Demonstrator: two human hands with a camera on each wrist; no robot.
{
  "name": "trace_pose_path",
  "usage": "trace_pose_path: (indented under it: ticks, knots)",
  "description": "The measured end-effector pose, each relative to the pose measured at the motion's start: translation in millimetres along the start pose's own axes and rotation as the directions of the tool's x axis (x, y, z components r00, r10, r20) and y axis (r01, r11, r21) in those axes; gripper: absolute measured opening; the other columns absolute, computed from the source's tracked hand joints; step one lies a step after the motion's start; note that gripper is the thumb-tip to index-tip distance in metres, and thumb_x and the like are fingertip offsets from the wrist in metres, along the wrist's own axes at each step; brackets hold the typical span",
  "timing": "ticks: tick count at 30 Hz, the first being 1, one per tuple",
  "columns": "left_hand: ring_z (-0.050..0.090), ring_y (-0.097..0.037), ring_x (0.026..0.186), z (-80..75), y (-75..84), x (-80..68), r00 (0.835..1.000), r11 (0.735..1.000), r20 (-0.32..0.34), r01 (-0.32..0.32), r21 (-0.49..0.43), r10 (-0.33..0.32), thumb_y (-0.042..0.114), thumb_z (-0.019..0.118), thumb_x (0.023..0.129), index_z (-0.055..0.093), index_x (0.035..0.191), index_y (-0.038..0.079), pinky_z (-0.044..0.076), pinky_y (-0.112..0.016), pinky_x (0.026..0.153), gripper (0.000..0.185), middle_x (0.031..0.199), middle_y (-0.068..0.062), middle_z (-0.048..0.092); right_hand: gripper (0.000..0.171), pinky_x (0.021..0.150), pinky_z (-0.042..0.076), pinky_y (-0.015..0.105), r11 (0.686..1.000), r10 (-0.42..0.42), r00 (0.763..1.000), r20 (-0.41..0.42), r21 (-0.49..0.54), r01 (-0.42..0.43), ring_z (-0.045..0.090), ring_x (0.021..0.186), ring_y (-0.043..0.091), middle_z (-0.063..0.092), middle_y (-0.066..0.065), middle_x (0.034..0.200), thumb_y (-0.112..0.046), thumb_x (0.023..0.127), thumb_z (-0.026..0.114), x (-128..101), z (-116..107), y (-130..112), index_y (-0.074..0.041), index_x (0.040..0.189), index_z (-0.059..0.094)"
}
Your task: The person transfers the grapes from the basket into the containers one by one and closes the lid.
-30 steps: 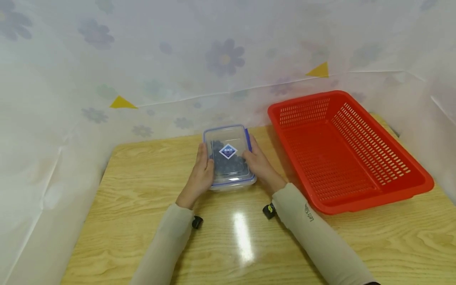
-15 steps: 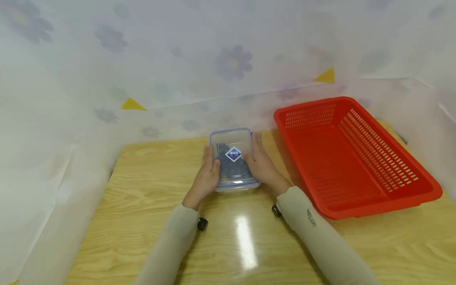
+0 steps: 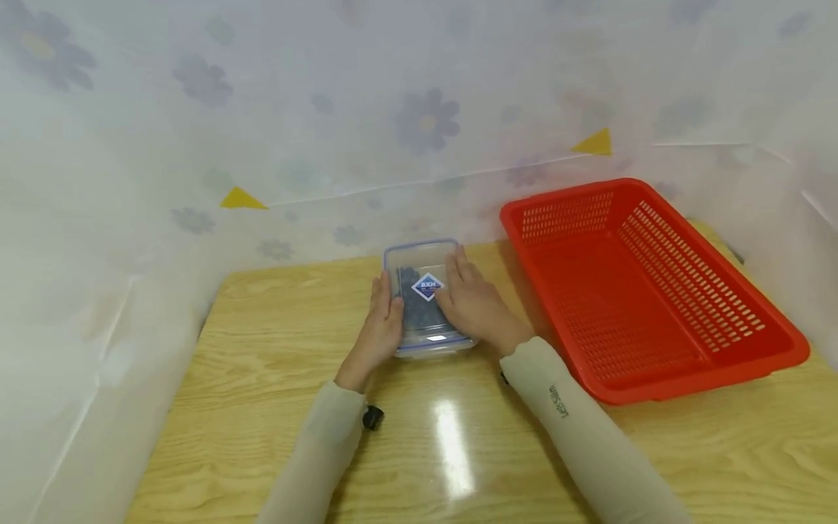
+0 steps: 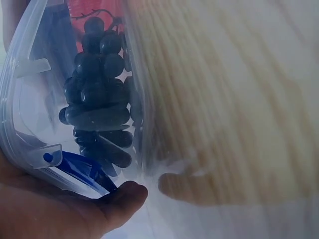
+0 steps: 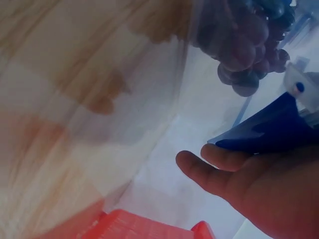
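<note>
head: clear box (image 3: 425, 298) of dark grapes sits on wooden table (image 3: 262, 349), left of red basket (image 3: 655, 291); left hand (image 3: 380, 331) presses its side, right hand (image 3: 474, 306) lies over lid, fingers straight | left wrist: grapes (image 4: 97, 109) behind blue latch (image 4: 82, 172) | right wrist: fingers (image 5: 209, 172) relaxed beside latch

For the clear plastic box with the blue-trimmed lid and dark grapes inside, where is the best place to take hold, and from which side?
Probably by its two long sides, one hand coming in from each. The clear plastic box with the blue-trimmed lid lies flat on the wooden table, too wide for a single-handed hold, and the left hand and right hand already flank it. Blue latch flaps sit at those sides, so fingers should press the walls under them.
</note>
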State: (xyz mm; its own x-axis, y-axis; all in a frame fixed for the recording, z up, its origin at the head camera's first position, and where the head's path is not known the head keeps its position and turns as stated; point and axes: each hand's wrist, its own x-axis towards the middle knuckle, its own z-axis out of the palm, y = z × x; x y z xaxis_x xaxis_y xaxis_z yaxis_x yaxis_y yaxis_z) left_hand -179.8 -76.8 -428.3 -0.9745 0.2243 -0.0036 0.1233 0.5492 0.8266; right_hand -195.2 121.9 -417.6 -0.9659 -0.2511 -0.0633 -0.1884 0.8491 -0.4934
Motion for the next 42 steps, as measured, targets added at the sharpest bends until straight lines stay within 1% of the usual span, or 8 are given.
trace_pose_path:
  ticks: [4, 7, 14, 21, 27, 31, 35, 42]
  knots:
    - [-0.004, -0.041, 0.151, -0.7, 0.1, -0.1, 1.0, 1.0, -0.011, -0.011, -0.013, 0.01, 0.017, 0.032, 0.11, 0.003, 0.161, -0.001, 0.004, -0.056, 0.119, 0.061, 0.164, -0.028, -0.002, 0.073, 0.115, 0.024, 0.059, 1.0, 0.01, 1.0, -0.005, 0.007, -0.01, 0.013, 0.151, 0.039, -0.009, 0.014, 0.168, -0.037, 0.105, 0.033, -0.6, -1.5, -4.6, -0.002, 0.161, 0.003]
    - [-0.005, -0.042, 0.151, -0.2, -0.8, -0.1, 1.0, 1.0, -0.008, -0.004, -0.03, 0.004, 0.018, 0.033, 0.111, 0.003, 0.161, 0.001, 0.004, -0.058, 0.119, 0.061, 0.163, -0.03, -0.004, 0.072, 0.116, 0.024, 0.058, 1.0, 0.013, 1.0, -0.008, -0.013, -0.013, 0.013, 0.151, 0.038, -0.01, 0.013, 0.168, -0.037, 0.105, 0.031, -1.0, -0.7, -4.1, -0.004, 0.162, 0.003]
    - [-0.006, -0.04, 0.151, 0.3, -3.5, 1.5, 1.0, 0.999, -0.013, 0.027, -0.033, -0.027, 0.023, 0.033, 0.111, 0.003, 0.162, 0.006, 0.005, -0.059, 0.118, 0.063, 0.164, -0.028, -0.004, 0.074, 0.115, 0.025, 0.059, 1.0, -0.01, 1.0, -0.003, -0.011, 0.01, 0.014, 0.151, 0.04, -0.012, 0.014, 0.167, -0.047, 0.107, 0.031, 0.0, 0.2, -1.4, -0.005, 0.162, 0.006]
    - [-0.003, -0.04, 0.151, 0.4, -2.4, 0.6, 0.998, 0.999, -0.053, 0.032, -0.035, -0.034, 0.025, 0.037, 0.111, 0.009, 0.162, 0.005, 0.007, -0.059, 0.118, 0.063, 0.164, -0.029, 0.001, 0.076, 0.116, 0.024, 0.058, 1.0, -0.004, 1.0, 0.008, 0.009, 0.004, 0.015, 0.151, 0.039, -0.013, 0.013, 0.168, -0.049, 0.107, 0.033, 1.3, -0.4, -1.7, -0.006, 0.163, 0.005]
    - [0.005, -0.05, 0.148, 0.7, -1.1, -1.3, 0.993, 0.999, -0.102, 0.051, -0.012, -0.052, 0.025, 0.043, 0.109, 0.018, 0.161, 0.005, 0.011, -0.062, 0.117, 0.062, 0.162, -0.033, 0.002, 0.076, 0.117, 0.023, 0.056, 1.0, -0.004, 1.0, 0.005, 0.019, 0.004, 0.016, 0.151, 0.04, -0.013, 0.014, 0.167, -0.049, 0.107, 0.034, 1.7, 1.0, -0.9, -0.006, 0.163, 0.004]
    - [0.009, -0.053, 0.146, 0.2, -2.0, -0.2, 0.989, 0.998, -0.137, 0.057, 0.03, -0.053, 0.027, 0.046, 0.108, 0.023, 0.16, 0.004, 0.014, -0.063, 0.116, 0.061, 0.162, -0.033, 0.003, 0.076, 0.117, 0.022, 0.056, 1.0, -0.004, 1.0, 0.004, 0.026, 0.003, 0.016, 0.15, 0.041, -0.015, 0.013, 0.167, -0.049, 0.107, 0.034, 3.0, 2.7, -0.4, -0.006, 0.162, 0.003]
    - [0.009, -0.051, 0.147, -0.3, 0.0, 1.3, 0.987, 0.996, -0.154, 0.064, 0.059, -0.054, 0.028, 0.048, 0.108, 0.026, 0.159, 0.003, 0.016, -0.059, 0.117, 0.061, 0.163, -0.031, 0.0, 0.077, 0.117, 0.021, 0.056, 1.0, 0.006, 1.0, 0.013, 0.022, -0.007, 0.015, 0.151, 0.041, -0.016, 0.012, 0.167, -0.049, 0.107, 0.034, 3.8, 3.1, -0.7, -0.007, 0.163, 0.002]
    - [0.01, -0.045, 0.149, -0.7, 5.3, 0.6, 0.988, 0.994, -0.141, 0.076, 0.08, -0.064, 0.027, 0.047, 0.109, 0.024, 0.159, 0.002, 0.015, -0.054, 0.118, 0.061, 0.164, -0.026, -0.003, 0.078, 0.118, 0.021, 0.054, 1.0, 0.01, 1.0, 0.024, 0.023, -0.011, 0.013, 0.151, 0.04, -0.017, 0.012, 0.167, -0.049, 0.107, 0.035, 3.8, 3.0, 0.2, -0.007, 0.163, 0.001]
